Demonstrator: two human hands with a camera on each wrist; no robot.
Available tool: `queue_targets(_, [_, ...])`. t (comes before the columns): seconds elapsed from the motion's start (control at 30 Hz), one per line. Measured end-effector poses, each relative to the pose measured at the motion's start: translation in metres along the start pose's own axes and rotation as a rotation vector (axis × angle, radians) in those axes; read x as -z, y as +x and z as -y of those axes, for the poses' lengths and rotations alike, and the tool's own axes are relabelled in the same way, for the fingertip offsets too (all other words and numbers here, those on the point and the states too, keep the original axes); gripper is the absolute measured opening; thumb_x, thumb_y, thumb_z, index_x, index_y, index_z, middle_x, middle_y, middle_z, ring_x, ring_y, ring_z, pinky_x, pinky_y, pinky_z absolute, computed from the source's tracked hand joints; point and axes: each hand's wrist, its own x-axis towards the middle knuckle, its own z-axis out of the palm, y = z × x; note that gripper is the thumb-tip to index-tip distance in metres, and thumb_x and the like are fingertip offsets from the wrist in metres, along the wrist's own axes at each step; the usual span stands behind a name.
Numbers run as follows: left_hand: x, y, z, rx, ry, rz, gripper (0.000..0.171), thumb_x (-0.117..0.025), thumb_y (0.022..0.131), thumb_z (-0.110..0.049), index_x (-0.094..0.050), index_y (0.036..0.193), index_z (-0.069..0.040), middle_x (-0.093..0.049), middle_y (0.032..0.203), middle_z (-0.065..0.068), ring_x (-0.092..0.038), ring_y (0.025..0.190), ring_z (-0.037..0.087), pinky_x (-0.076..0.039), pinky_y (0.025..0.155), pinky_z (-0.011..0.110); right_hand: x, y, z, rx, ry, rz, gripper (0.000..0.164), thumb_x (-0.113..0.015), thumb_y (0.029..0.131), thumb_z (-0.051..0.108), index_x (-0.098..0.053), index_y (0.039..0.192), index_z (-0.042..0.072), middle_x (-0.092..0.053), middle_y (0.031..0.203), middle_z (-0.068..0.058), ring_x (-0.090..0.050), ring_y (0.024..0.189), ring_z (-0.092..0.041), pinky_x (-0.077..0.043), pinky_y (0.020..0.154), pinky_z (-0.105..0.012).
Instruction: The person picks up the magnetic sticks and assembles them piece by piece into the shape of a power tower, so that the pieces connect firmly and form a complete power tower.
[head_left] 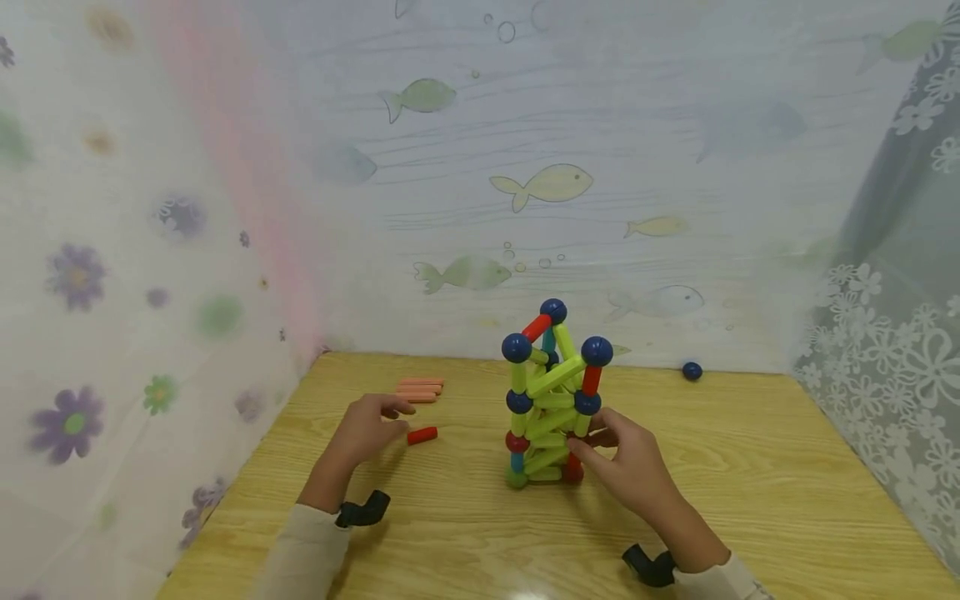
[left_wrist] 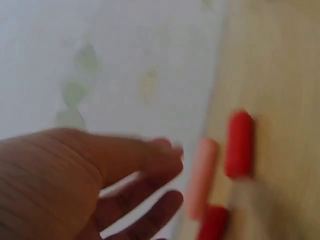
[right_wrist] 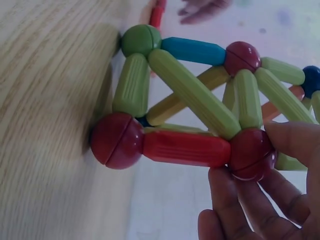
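A tall tower of magnetic rods and balls (head_left: 553,400) stands upright on the table, mostly lime-green rods with navy, red and green balls. My right hand (head_left: 626,458) pinches a red ball (right_wrist: 252,154) low on its right side, thumb on one side and fingers on the other. A red rod (right_wrist: 186,148) joins this ball to the bottom red ball (right_wrist: 117,141). Over the table to the left, my left hand (head_left: 371,429) is empty, its fingers loosely bent. Just past its fingertips lies a loose red rod (head_left: 422,435). The left wrist view is blurred.
Several orange rods (head_left: 420,390) lie side by side beyond the left hand. A navy ball (head_left: 692,371) rests near the table's back right edge. Fabric with fish and flower prints (head_left: 551,183) hangs behind and beside the wooden table (head_left: 465,533).
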Motion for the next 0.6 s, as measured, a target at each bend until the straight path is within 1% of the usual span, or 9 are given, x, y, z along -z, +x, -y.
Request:
queue_targets(0.07, [-0.003,0.0,0.013,0.032,0.038,0.023,0.024,-0.078,0.093,-0.017,-0.078,0.117,-0.014,-0.072,0.116,0.004,-0.066,0.101,0.023,-0.057,0.076,0.039,0.0,0.0,0.001,-0.016,-0.001,0.006,0.024,-0.079,0.093,0.039,-0.069,0.109,0.023,-0.071,0.104,0.003,-0.075,0.098,-0.022,-0.061,0.085,-0.047])
queue_targets(0.13, [-0.012,0.0,0.017,0.038,0.076,0.038,0.026,-0.081,0.091,-0.022,-0.079,0.116,-0.015,-0.073,0.111,0.002,-0.066,0.09,0.019,-0.056,0.073,0.037,0.0,0.0,0.001,-0.026,-0.001,0.009,0.025,-0.078,0.093,0.039,-0.068,0.109,0.023,-0.071,0.104,0.002,-0.074,0.098,-0.022,-0.061,0.085,-0.048])
queue_targets(0.2, [-0.021,0.001,0.015,0.022,0.162,0.042,0.025,-0.083,0.089,-0.024,-0.08,0.113,-0.016,-0.075,0.104,0.0,-0.064,0.081,0.015,-0.054,0.067,0.034,0.0,0.0,0.0,-0.027,-0.001,0.007,0.025,-0.078,0.093,0.039,-0.068,0.109,0.022,-0.072,0.104,0.002,-0.074,0.098,-0.021,-0.06,0.086,-0.049])
queue_targets(0.27, [-0.027,0.004,0.008,0.012,0.256,0.031,0.018,-0.083,0.089,-0.022,-0.081,0.106,-0.016,-0.075,0.097,-0.001,-0.062,0.072,0.014,-0.051,0.062,0.033,0.0,0.001,0.0,-0.026,0.002,0.004,0.025,-0.078,0.093,0.039,-0.068,0.11,0.022,-0.072,0.104,0.002,-0.074,0.098,-0.021,-0.06,0.087,-0.049])
queue_targets(0.33, [-0.031,0.007,0.0,-0.013,0.346,-0.012,0.009,-0.082,0.09,-0.021,-0.082,0.099,-0.019,-0.075,0.091,-0.004,-0.061,0.07,0.012,-0.049,0.06,0.031,0.0,0.001,0.0,-0.025,0.006,0.001,0.026,-0.078,0.094,0.039,-0.068,0.11,0.021,-0.072,0.103,0.002,-0.074,0.097,-0.02,-0.06,0.087,-0.048])
queue_targets(0.37, [-0.031,0.008,-0.006,-0.029,0.357,-0.036,0.009,-0.081,0.091,-0.02,-0.083,0.1,-0.019,-0.076,0.091,-0.004,-0.062,0.07,0.013,-0.049,0.059,0.032,-0.001,0.0,0.0,-0.026,0.007,0.002,0.026,-0.078,0.094,0.039,-0.068,0.11,0.021,-0.072,0.103,0.002,-0.074,0.097,-0.02,-0.06,0.088,-0.048])
queue_targets(0.43, [-0.027,0.008,-0.023,-0.063,0.305,-0.116,0.013,-0.079,0.093,-0.02,-0.082,0.105,-0.02,-0.076,0.096,-0.003,-0.066,0.077,0.015,-0.052,0.063,0.033,-0.002,0.0,0.0,-0.028,0.006,0.004,0.027,-0.078,0.094,0.039,-0.068,0.111,0.021,-0.072,0.104,0.002,-0.074,0.097,-0.019,-0.06,0.088,-0.048])
queue_targets(0.5, [-0.02,0.008,-0.048,-0.136,0.168,-0.216,0.019,-0.077,0.096,-0.022,-0.079,0.114,-0.02,-0.074,0.104,-0.002,-0.07,0.082,0.016,-0.057,0.066,0.035,-0.002,0.0,-0.001,-0.026,0.005,0.006,0.028,-0.078,0.094,0.04,-0.068,0.112,0.02,-0.072,0.104,0.002,-0.074,0.097,-0.018,-0.06,0.088,-0.048])
queue_targets(0.6, [-0.004,0.005,-0.102,-0.324,-0.074,-0.342,0.025,-0.073,0.099,-0.026,-0.075,0.123,-0.021,-0.071,0.115,-0.003,-0.07,0.098,0.014,-0.059,0.079,0.039,-0.002,0.0,-0.001,-0.014,0.004,0.004,0.028,-0.078,0.094,0.039,-0.068,0.113,0.02,-0.072,0.104,0.002,-0.074,0.096,-0.017,-0.06,0.089,-0.048])
